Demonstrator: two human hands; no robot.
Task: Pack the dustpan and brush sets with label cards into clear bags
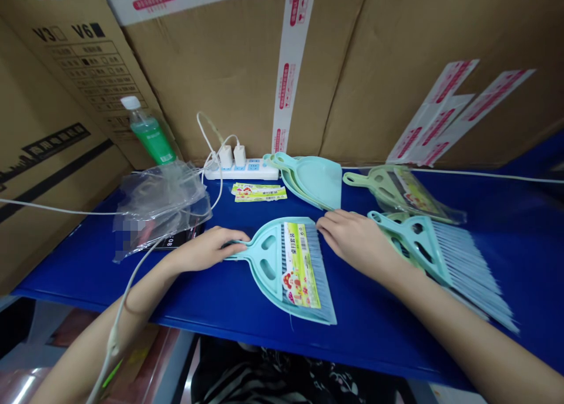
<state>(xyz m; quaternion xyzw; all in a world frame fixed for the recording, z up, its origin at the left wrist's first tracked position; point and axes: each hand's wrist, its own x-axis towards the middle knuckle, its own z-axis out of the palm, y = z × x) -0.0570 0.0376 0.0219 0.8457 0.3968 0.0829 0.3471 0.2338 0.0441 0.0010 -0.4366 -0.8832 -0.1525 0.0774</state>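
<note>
A light-blue dustpan [259,298] lies on the blue table with a matching small brush [267,242] nested in it. Across its grey-blue bristles sits a yellow-green printed label card [301,265]. My left hand [211,248] is closed around the two stacked handles, thumb on top. At the far corner of the bristles, my right hand [352,236] has its fingers curled; their tips touch or nearly touch that corner, and whatever they pinch is hidden. Right beside my right forearm lie loose brushes [429,239], light blue and green, partly covered by the arm.
Behind are stacked dustpans [319,178], label cards [259,192] and a green set in a clear bag [409,192]. A power strip [259,170] with chargers, plastic bags [163,192] and a bottle [152,135] stand left. Cardboard boxes [220,69] wall the back. A white cable [132,286] crosses my left forearm.
</note>
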